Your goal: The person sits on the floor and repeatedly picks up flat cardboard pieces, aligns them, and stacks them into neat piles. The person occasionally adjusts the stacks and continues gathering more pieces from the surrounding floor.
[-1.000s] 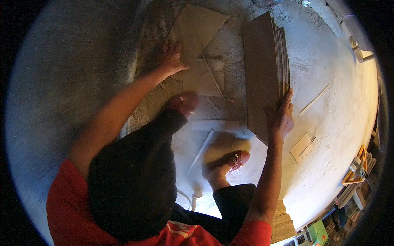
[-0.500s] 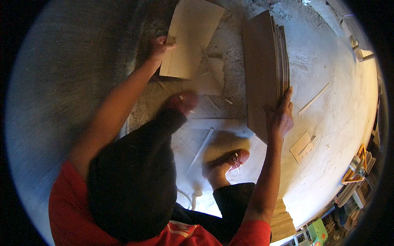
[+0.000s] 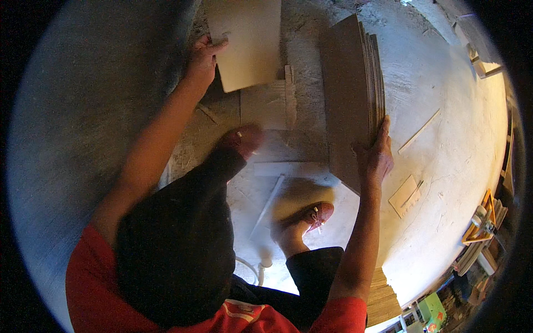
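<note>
My left hand (image 3: 203,57) grips the left edge of a single beige tile (image 3: 247,41), held off the floor at the top of the view. My right hand (image 3: 375,154) rests against the near edge of a stack of several tiles (image 3: 351,94) standing on edge and leaning, steadying it. Between the two lie flat tile pieces (image 3: 266,105) on rough grey mortar. My two feet in sandals (image 3: 244,139) (image 3: 311,216) stand just below them.
A thin strip (image 3: 268,205) lies between my feet and another strip (image 3: 419,131) to the right. A small tile offcut (image 3: 405,195) sits on the pale floor at right. Tools and boxes (image 3: 477,233) crowd the lower right edge. A white hose (image 3: 250,266) curls near my knee.
My left hand has lifted the single tile from the floor and raised it up and away. My right hand has stayed on the leaning stack.
</note>
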